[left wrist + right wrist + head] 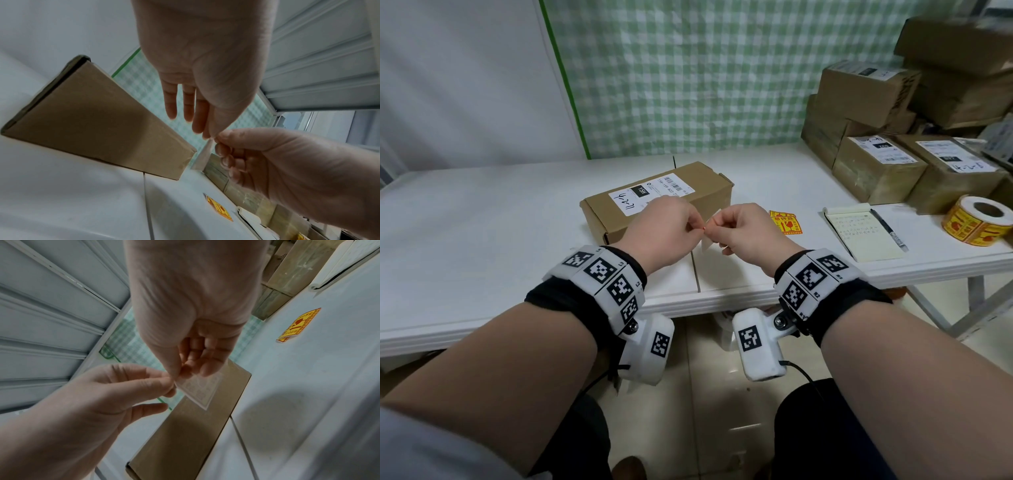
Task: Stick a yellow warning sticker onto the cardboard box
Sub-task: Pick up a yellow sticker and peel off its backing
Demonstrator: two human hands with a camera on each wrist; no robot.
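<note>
A long cardboard box with a white shipping label lies on the white table. Just in front of its right end, above the table, both hands meet. My left hand and right hand each pinch the same top corner of a warning sticker, which hangs between them. Only its pale back shows, in the right wrist view as sticker and edge-on in the left wrist view as sticker. The left hand pinches with thumb and forefinger. The right hand has its other fingers curled.
A second yellow sticker lies flat on the table right of my hands. Further right are a notepad with a pen, a roll of yellow stickers and stacked parcels. A checked cloth hangs behind.
</note>
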